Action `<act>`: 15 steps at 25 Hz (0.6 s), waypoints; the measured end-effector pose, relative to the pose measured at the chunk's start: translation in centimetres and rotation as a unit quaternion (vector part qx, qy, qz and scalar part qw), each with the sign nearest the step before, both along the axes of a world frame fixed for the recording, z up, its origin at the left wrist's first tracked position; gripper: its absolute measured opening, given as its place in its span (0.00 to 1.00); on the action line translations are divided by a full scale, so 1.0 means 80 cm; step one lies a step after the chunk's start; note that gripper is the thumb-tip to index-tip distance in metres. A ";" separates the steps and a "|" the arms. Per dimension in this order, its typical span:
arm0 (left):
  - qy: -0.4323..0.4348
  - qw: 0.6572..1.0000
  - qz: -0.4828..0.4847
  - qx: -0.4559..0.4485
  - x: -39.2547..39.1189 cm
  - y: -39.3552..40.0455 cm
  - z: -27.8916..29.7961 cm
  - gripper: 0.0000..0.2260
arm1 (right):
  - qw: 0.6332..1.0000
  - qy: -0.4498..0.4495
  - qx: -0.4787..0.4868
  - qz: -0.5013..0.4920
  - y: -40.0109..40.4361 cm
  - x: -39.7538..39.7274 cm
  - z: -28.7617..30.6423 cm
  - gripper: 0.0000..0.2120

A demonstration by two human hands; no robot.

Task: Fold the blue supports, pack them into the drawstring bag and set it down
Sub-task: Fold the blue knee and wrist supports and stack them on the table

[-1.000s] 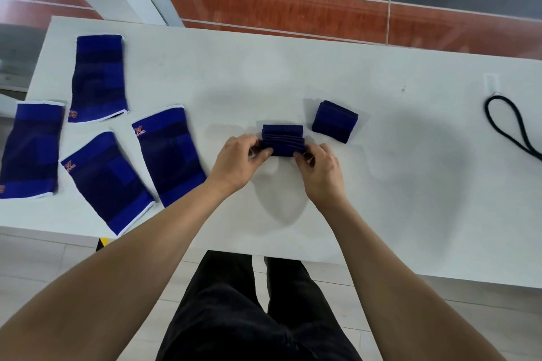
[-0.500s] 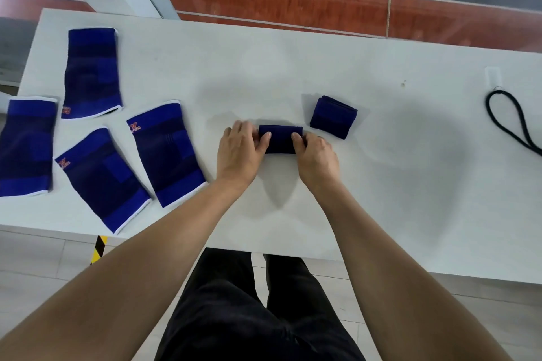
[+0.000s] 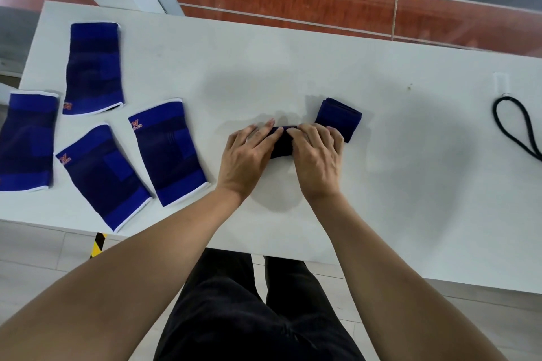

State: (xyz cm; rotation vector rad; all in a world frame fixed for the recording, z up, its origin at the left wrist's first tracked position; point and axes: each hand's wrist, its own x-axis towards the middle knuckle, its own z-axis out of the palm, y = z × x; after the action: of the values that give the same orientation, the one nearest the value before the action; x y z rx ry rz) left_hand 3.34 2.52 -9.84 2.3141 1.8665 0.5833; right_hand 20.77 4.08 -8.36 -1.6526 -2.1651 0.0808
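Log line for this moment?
step: folding | both hands pressing support | folded: one | flat: four | bag: unseen

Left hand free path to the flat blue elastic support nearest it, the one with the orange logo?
Probably yes. The left hand is pressing the blue support being folded, but only bare white table lies between it and the flat blue elastic support, so it would need to let go first.

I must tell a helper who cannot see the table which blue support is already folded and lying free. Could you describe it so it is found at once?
Start at the white table and find the two hands, left hand and right hand, pressing a support near the middle. Just beyond the right hand lies the folded support. Unlike the four flat supports at the left, it is a small thick bundle, and no hand covers it.
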 end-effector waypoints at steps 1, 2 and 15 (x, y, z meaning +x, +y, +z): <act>0.014 1.000 -0.005 0.003 -0.003 -0.001 -0.002 0.17 | 1.000 -0.005 0.010 0.009 -0.006 0.006 -0.005 0.12; 0.026 1.000 -0.011 0.005 -0.006 -0.003 -0.004 0.18 | 1.000 -0.008 0.023 0.014 -0.010 0.010 -0.010 0.13; 0.074 0.996 -0.003 -0.049 -0.002 0.087 0.001 0.21 | 0.999 -0.037 0.037 -0.006 0.066 0.013 -0.013 0.13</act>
State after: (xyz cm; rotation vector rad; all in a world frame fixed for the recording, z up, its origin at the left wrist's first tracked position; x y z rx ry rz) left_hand 3.15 9.47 -9.77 2.3567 1.9017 0.3204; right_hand 21.78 9.39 -9.38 -1.6512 -2.1843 -0.0650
